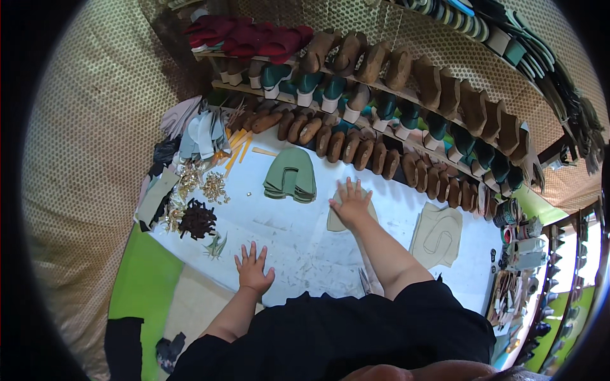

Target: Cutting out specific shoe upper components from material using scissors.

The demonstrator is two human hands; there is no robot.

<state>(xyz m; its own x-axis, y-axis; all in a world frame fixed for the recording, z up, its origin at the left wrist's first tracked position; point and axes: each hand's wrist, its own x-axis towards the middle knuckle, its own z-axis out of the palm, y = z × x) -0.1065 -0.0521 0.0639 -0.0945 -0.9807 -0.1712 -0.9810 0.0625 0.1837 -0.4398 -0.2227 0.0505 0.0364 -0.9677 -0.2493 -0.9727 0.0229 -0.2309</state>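
My right hand (352, 204) lies with fingers spread on a beige cut piece (335, 222) of flat material. Part of that piece is hidden under the hand and forearm. My left hand (253, 272) is open too, palm down with fingers apart, over the white tabletop (305, 254) near its front edge. Neither hand grips anything. Beyond them sits a stack of green cut pieces (292, 162), rounded at the far end with a notch at the near end. To the right lies a beige sheet (448, 222) with a curved outline drawn on it.
Dark brown strips (197, 219), small gold pieces (215, 187) and thin green scraps (216, 246) lie on the left. Scissors (364, 280) rest beside my right forearm. Along the back, a rack holds wooden shoe lasts (351, 147), green shoe forms (308, 82) and red slippers (283, 43).
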